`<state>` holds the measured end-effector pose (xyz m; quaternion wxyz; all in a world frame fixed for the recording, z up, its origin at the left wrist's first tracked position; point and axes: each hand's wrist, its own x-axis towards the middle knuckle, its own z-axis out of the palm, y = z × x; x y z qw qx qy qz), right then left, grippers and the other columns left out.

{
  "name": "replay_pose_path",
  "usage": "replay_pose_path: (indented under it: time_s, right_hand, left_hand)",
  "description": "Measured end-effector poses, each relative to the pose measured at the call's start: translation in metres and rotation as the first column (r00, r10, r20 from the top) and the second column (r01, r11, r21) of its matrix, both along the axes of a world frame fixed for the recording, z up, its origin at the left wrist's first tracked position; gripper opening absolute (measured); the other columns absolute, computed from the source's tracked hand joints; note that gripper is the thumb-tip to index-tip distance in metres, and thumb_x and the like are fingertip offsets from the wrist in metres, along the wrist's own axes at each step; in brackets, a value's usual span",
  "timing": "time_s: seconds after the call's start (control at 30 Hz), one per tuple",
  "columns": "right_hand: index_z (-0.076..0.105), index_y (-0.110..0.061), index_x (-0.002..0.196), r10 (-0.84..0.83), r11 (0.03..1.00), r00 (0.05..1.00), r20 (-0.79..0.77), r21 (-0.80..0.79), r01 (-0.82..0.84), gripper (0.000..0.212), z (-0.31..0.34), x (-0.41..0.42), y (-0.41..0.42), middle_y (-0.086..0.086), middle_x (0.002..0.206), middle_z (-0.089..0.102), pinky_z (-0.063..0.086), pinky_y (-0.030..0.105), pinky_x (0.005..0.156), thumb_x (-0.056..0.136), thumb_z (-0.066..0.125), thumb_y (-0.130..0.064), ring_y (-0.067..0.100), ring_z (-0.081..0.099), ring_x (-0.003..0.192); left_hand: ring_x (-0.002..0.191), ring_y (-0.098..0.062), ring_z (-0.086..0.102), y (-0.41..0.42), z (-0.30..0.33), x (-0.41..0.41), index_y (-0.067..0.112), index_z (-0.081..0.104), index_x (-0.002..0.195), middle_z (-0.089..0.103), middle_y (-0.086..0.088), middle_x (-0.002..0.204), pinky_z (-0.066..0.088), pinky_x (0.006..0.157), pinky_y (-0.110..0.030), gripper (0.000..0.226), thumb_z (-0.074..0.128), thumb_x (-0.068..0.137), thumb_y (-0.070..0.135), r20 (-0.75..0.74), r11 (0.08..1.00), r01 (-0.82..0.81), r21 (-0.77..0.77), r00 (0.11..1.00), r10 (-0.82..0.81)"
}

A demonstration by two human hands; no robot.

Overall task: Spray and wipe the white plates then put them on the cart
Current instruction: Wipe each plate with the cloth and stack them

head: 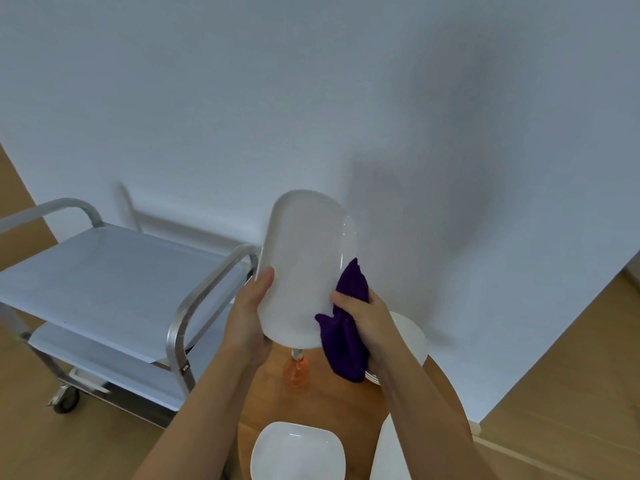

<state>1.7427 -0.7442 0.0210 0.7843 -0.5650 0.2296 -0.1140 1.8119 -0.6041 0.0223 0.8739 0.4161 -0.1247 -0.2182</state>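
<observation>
left hand [250, 318] curled around upright white plate [304, 265], right hand [367, 317] clutching purple cloth [346, 344] against it

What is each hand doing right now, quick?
Left hand: fingers curled round the edge of the raised white plate, holding it.
Right hand: gripping the purple cloth against the plate.
</observation>
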Motion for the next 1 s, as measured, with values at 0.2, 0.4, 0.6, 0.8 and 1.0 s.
replay_pose_path:
  time_s: [0.2, 0.4, 0.6, 0.8, 1.0]
  right_hand:
    - [0.051, -0.016, 0.125, -0.048, 0.972, 0.999, -0.023, 0.230, 0.052, 0.060, -0.015, -0.005, 0.018, 0.013, 0.113, 0.064, 0.057, 0.037, 0.073, 0.070, 0.076, -0.016, 0.032, 0.062, 0.100]
    - [0.056, -0.018, 0.119, -0.488, 0.853, 0.873, -0.017, -0.220, 0.473, 0.033, -0.022, 0.000, -0.002, 0.000, 0.096, 0.064, 0.051, 0.028, 0.071, 0.087, 0.061, -0.010, 0.017, 0.061, 0.087]
    - [0.068, -0.013, 0.104, -0.274, 0.295, 0.887, 0.372, -0.846, 0.445, 0.022, -0.038, -0.007, 0.015, -0.001, 0.084, 0.070, 0.048, 0.020, 0.066, 0.086, 0.056, -0.012, 0.019, 0.067, 0.076]
    - [0.075, -0.007, 0.092, 0.023, -0.109, 0.818, 0.575, -0.812, 0.574, 0.027, -0.056, -0.008, 0.030, 0.005, 0.082, 0.073, 0.055, 0.023, 0.065, 0.090, 0.057, -0.027, 0.019, 0.069, 0.071]
    - [0.061, -0.025, 0.116, 0.089, 0.550, 0.977, 0.194, -0.827, 0.114, 0.034, -0.064, -0.027, 0.020, -0.001, 0.110, 0.069, 0.051, 0.028, 0.092, 0.085, 0.066, -0.012, 0.016, 0.064, 0.102]
  left_hand:
    - [0.087, -0.015, 0.072, -0.016, -0.006, 0.005, 0.019, 0.063, 0.110, 0.075, 0.002, 0.094, 0.057, 0.063, -0.025, 0.027, 0.050, 0.094, 0.035, 0.003, 0.989, -0.121, 0.087, 0.993, 0.121]
    - [0.131, -0.016, 0.044, -0.019, -0.011, -0.004, 0.024, 0.027, 0.150, 0.043, 0.002, 0.147, 0.044, 0.104, -0.038, 0.073, 0.062, 0.088, 0.040, 0.474, 0.660, -0.487, 0.572, 0.853, 0.218]
    - [0.125, -0.023, 0.045, -0.051, 0.020, -0.010, 0.014, 0.012, 0.153, 0.045, -0.002, 0.138, 0.037, 0.101, -0.033, 0.102, 0.067, 0.077, 0.056, 0.106, 0.792, -0.206, 0.574, 0.978, 0.178]
    - [0.092, -0.023, 0.062, -0.044, 0.007, 0.013, 0.014, 0.039, 0.142, 0.060, -0.010, 0.120, 0.051, 0.050, -0.026, 0.054, 0.061, 0.093, 0.018, -0.297, 0.914, -0.214, 0.345, 0.899, 0.323]
    - [0.088, -0.022, 0.064, -0.027, 0.005, 0.024, 0.019, 0.053, 0.114, 0.064, -0.004, 0.100, 0.053, 0.065, -0.032, 0.025, 0.051, 0.094, 0.003, -0.063, 0.891, -0.271, 0.363, 0.947, 0.314]
